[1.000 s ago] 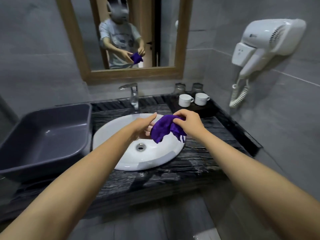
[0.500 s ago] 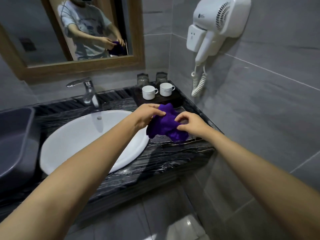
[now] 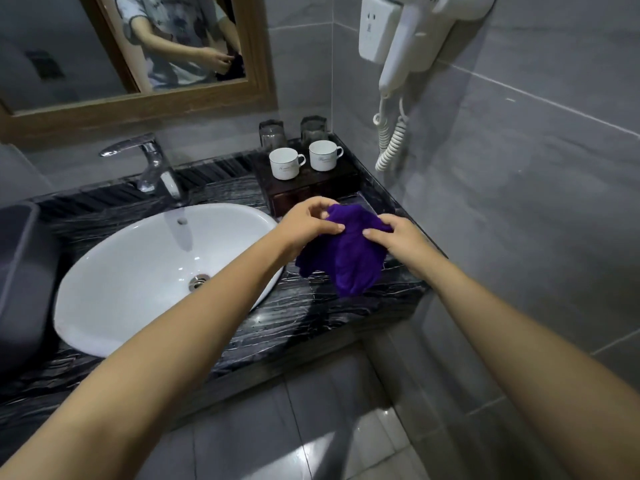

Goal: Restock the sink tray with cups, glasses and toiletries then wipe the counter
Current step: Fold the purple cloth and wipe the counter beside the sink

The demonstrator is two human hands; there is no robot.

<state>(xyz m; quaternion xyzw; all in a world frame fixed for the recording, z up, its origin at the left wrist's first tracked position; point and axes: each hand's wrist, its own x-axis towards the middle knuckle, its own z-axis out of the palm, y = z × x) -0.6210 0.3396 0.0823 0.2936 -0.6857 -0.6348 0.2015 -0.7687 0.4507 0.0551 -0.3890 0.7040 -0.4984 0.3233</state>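
A purple cloth (image 3: 346,261) hangs bunched over the right end of the black marble counter (image 3: 304,306). My left hand (image 3: 308,223) pinches its upper left edge and my right hand (image 3: 394,237) grips its right side. Behind the cloth stands the dark wooden tray (image 3: 311,190) with two white cups (image 3: 285,163) (image 3: 323,154) in front and two dark glasses (image 3: 272,134) (image 3: 313,128) at the back.
A white oval basin (image 3: 145,268) with a chrome tap (image 3: 152,164) fills the counter's middle. A dark grey tub (image 3: 20,282) sits at the left. A white wall hair dryer (image 3: 401,39) with coiled cord hangs on the right wall. A wood-framed mirror (image 3: 145,109) is above.
Both hands carried the cloth from above the basin rightward to the counter's right end, in front of the tray. The view swung right and down.
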